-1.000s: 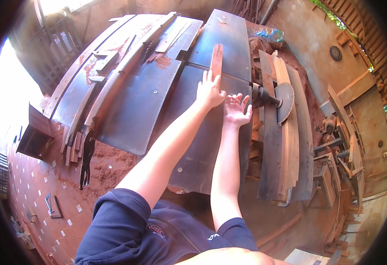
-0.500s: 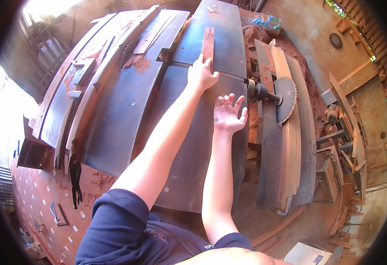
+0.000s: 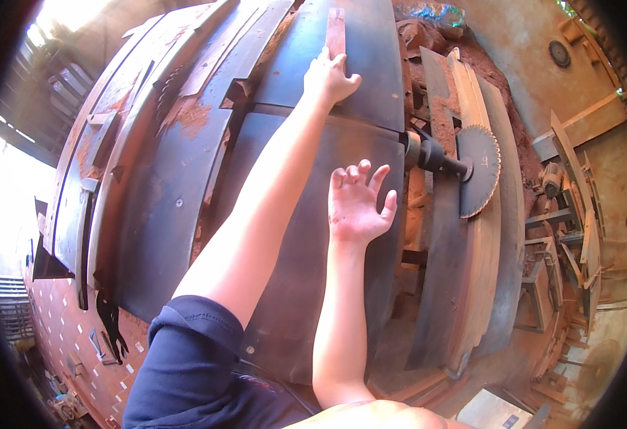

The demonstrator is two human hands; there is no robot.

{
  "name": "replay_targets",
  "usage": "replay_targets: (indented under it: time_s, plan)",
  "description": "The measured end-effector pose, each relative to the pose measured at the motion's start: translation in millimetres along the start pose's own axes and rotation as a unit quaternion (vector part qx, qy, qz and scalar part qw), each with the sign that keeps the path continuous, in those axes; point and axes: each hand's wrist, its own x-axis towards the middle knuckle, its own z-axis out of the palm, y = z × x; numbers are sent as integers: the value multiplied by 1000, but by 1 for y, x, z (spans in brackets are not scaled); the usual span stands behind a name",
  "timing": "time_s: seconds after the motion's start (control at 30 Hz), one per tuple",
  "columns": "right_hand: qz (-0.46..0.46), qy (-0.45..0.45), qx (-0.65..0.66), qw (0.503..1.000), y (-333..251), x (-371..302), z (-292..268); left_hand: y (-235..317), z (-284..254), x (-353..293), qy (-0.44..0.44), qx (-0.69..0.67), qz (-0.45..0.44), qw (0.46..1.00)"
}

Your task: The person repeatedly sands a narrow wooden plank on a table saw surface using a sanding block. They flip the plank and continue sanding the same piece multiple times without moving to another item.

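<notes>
My left hand (image 3: 330,80) reaches far forward over the dark metal machine table (image 3: 274,175). Its fingers close on the near end of a short reddish wooden strip (image 3: 336,32) lying flat on the far plate, with the thumb sticking out to the right. How far the fingers wrap round the wood is hidden. My right hand (image 3: 358,204) hovers palm up above the near plate, fingers loosely curled and apart, holding nothing. To its right, a toothed circular saw blade (image 3: 481,175) sits on a shaft (image 3: 435,154) beside the table.
Long wooden boards (image 3: 481,264) lie under the saw blade. On the left, a hammer (image 3: 86,236) rests beside a long rail (image 3: 138,118). Reddish sawdust (image 3: 192,118) covers parts of the tables. An electric motor (image 3: 551,179) and timber pieces stand at the right wall.
My left hand and the wooden strip have moved farther forward, past the seam between the plates. My right hand stays open, now slightly to the left in view. The view has shifted.
</notes>
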Motion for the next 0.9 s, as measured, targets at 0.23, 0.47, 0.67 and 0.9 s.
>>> replay_targets:
  time_s: [0.23,0.47,0.67,0.9]
  plan:
    - [2,15,5,1000,-1,2,2,-4,29,61,-11,-18,-26,999]
    - [-5,7,-6,1000,-6,2,3,-3,47,83,-30,-102,-35,994]
    - [13,-3,-17,1000,-6,5,-1,-23,38,75,-36,-112,-6,993]
    - [17,-33,-40,999,-10,10,-2,-20,-4,-12,-26,-139,30,990]
